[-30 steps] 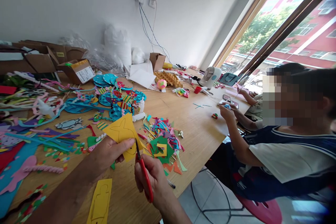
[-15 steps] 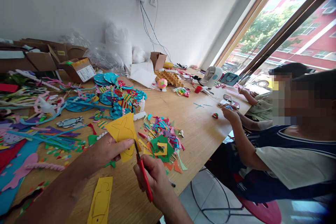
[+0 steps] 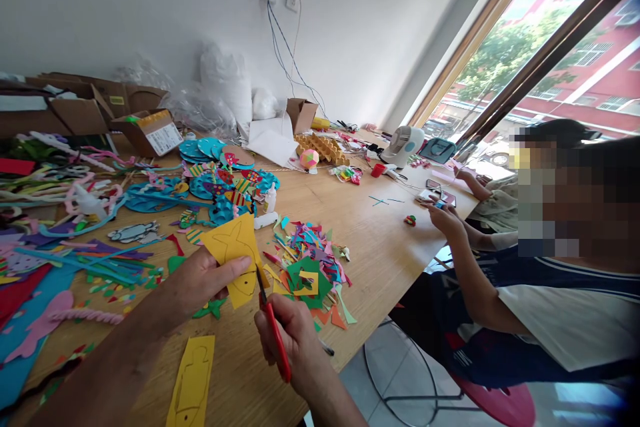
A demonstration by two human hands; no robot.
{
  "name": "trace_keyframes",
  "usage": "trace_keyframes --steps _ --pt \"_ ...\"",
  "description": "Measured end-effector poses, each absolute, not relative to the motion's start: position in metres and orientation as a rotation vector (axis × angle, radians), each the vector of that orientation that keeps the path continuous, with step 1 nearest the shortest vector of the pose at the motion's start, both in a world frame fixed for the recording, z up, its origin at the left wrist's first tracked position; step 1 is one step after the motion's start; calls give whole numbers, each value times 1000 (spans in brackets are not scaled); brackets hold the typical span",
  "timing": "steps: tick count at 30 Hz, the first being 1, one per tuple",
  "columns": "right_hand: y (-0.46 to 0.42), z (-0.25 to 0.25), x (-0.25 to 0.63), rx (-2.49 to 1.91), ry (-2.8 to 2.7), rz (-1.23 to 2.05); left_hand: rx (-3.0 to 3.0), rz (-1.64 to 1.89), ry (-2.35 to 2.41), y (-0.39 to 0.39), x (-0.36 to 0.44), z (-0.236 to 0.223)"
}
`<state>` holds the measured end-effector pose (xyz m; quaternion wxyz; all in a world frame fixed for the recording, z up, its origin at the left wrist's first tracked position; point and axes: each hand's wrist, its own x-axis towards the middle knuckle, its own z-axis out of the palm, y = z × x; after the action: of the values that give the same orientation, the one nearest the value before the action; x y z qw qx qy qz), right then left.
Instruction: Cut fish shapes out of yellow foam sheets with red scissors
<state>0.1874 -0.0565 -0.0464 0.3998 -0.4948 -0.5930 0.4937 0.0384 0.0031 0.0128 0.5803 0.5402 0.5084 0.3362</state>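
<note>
My left hand (image 3: 213, 280) pinches a piece of yellow paper (image 3: 233, 240) between the thumb on top and fingers underneath. A fish outline is drawn on that paper in dark line. My right hand (image 3: 295, 340) is wrapped round the red handles of a pair of scissors (image 3: 278, 340), whose dark blades meet the paper's right edge. A second yellow piece (image 3: 193, 380), with another outline drawn on it, lies on the table below my left wrist. Just right of the held paper is a heap of coloured paper scraps (image 3: 315, 247), with a cut green sheet (image 3: 307, 283) on it.
Blue paper discs and striped paper fish (image 3: 235, 197) lie beyond my hands, near a white glue bottle (image 3: 271, 200). Pipe cleaners and strips cover the left side. Cardboard boxes (image 3: 150, 133) and a white fan (image 3: 403, 145) stand farther back. Two people sit at right.
My left thumb has shifted slightly left on the yellow paper. The scissors stay at almost the same spot. The nearer person's hands have moved a little to the right.
</note>
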Motion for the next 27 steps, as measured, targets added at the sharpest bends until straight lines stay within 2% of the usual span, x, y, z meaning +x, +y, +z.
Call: trace_keyframes --steps 27 --pt "-55 -46 185 -1137 -1376 1349 1199 775 1168 -3 51 7"
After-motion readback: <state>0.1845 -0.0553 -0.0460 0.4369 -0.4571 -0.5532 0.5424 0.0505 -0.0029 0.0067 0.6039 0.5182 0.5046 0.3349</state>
